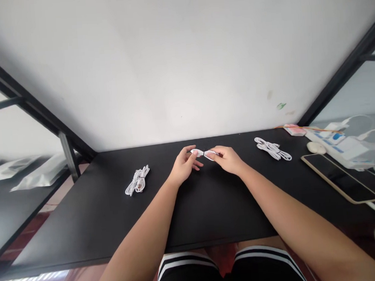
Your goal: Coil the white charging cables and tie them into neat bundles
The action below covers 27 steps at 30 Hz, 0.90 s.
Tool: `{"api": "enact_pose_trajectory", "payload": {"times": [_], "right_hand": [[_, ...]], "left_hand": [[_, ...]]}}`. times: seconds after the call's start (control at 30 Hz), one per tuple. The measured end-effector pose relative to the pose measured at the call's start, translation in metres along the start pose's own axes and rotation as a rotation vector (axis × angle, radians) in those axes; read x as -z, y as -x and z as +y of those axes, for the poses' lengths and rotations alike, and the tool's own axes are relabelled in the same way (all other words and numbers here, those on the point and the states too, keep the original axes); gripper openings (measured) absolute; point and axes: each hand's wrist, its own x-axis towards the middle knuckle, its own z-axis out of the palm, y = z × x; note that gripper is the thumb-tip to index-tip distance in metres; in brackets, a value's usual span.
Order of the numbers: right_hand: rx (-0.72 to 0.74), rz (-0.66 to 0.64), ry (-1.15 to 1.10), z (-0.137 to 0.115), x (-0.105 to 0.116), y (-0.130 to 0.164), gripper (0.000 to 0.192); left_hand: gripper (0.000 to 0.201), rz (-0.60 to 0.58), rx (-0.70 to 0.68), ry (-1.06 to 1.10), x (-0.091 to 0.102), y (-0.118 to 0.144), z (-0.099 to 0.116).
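Both hands are meeting over the far middle of the black tabletop, pinching a small coiled white cable between them: the left hand is gripping one end with thumb and fingertips, and the right hand is closing its fingers around the other end, holding the bundle just above the surface. The cable is looking light, thin and floppy, likely to spring loose from its loops unless pinched across the whole bundle at its middle; its smooth sheath is probably a little slippery, and its plugs are the stiffer parts to hold. A second bundled cable is lying well to the left, and a third cable bundle is lying to the right, both apart from the hands. Farther right a phone is resting face up beside a clutter of small packages; no open container is showing, so contents cannot be told.
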Motion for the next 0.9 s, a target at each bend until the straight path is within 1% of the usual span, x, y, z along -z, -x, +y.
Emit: {"api": "enact_pose_trajectory", "payload": {"times": [0.07,0.13,0.2,0.33,0.43,0.57,0.77,0.9], "right_hand": [[-0.004,-0.050,0.009,0.006,-0.008,0.004,0.042],[-0.007,-0.085,0.022,0.011,-0.011,0.007,0.039],[0.007,-0.081,0.020,0.012,-0.011,0.009,0.033],[0.070,-0.022,0.019,0.008,-0.009,0.009,0.029],[0.123,0.017,0.081,0.001,-0.010,0.010,0.023],[0.165,0.089,0.160,-0.005,-0.013,0.010,0.021],[0.193,0.079,0.168,-0.010,-0.012,0.011,0.022],[0.220,0.089,0.110,-0.014,-0.009,0.013,0.026]], "left_hand": [[0.051,-0.027,0.026,-0.022,0.001,0.000,-0.002],[0.042,-0.054,0.050,-0.076,0.001,-0.001,-0.005],[0.037,-0.053,0.059,-0.122,0.000,-0.001,-0.006],[0.035,0.032,0.044,-0.149,-0.004,0.000,-0.006],[0.035,0.091,0.040,-0.148,-0.008,0.002,-0.003],[0.034,0.141,0.040,-0.166,-0.011,0.005,0.003],[0.033,0.177,0.007,-0.285,-0.012,0.009,0.009],[0.030,0.194,-0.013,-0.294,-0.014,0.012,0.013]]}}
